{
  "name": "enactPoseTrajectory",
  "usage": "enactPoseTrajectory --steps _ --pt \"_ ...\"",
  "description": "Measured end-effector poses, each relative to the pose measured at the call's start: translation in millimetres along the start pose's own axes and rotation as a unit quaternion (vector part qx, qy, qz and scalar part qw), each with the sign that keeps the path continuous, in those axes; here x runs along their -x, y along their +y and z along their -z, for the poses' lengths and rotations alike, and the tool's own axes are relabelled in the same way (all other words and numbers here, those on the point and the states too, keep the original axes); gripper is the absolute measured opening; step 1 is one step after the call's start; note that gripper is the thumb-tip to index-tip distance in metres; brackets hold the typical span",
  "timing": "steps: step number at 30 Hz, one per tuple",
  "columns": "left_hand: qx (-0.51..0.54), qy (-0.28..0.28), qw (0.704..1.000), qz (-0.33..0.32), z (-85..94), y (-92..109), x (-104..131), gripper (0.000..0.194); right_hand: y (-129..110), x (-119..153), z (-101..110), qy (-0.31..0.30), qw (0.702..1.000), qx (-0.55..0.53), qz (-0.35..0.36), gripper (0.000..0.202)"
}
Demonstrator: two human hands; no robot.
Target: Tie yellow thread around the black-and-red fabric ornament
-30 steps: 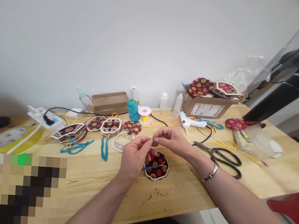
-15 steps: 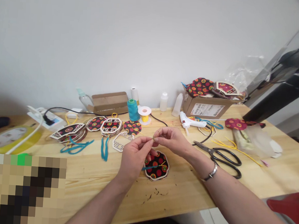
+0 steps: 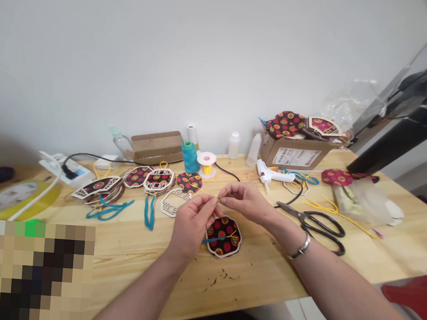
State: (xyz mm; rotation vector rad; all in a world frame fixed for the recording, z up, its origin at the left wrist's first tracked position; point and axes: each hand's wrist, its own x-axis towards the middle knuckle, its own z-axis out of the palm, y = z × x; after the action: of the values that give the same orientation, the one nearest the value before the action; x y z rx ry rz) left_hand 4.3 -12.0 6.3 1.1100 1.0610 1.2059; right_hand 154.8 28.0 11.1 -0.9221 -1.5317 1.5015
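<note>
Apparently mid-job: your L hand (image 3: 192, 222) & R hand (image 3: 246, 201) both pinch a thin yellowish strand (image 3: 218, 199) above the far edge of the patterned panel (image 3: 222, 247); the tasselled lattice pc (image 3: 159, 179) looks done, but the bare lattice frame (image 3: 173, 203) lies w/o fabric.

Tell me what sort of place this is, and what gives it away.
Probably a small craft workshop: a wooden table holds a glue gun, large scissors and a spool of yellow thread, near frames backed with patterned cloth.
</note>
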Motion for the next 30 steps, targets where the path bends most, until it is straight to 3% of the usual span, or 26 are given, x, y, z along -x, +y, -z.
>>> enactPoseTrajectory --steps 4,15,23,30 --pt "0.038 -0.049 0.997 0.045 -0.4 1.2 -0.5 0.021 1.1 -1.1 0.7 -0.003 1.0 0.003 0.001 0.017" --pt "0.075 -0.014 0.994 0.078 0.7 0.6 -3.9 0.021 -1.7 1.3 3.7 0.005 1.0 -0.001 -0.001 0.018" --pt "0.075 -0.024 0.993 0.084 -0.7 3.8 -3.1 0.021 1.5 -2.2 3.7 0.064 0.998 -0.008 0.011 0.026" --pt "0.069 -0.03 0.993 0.096 -0.6 4.6 -1.6 0.023 4.3 -4.8 4.4 0.077 0.997 0.01 0.012 0.029"
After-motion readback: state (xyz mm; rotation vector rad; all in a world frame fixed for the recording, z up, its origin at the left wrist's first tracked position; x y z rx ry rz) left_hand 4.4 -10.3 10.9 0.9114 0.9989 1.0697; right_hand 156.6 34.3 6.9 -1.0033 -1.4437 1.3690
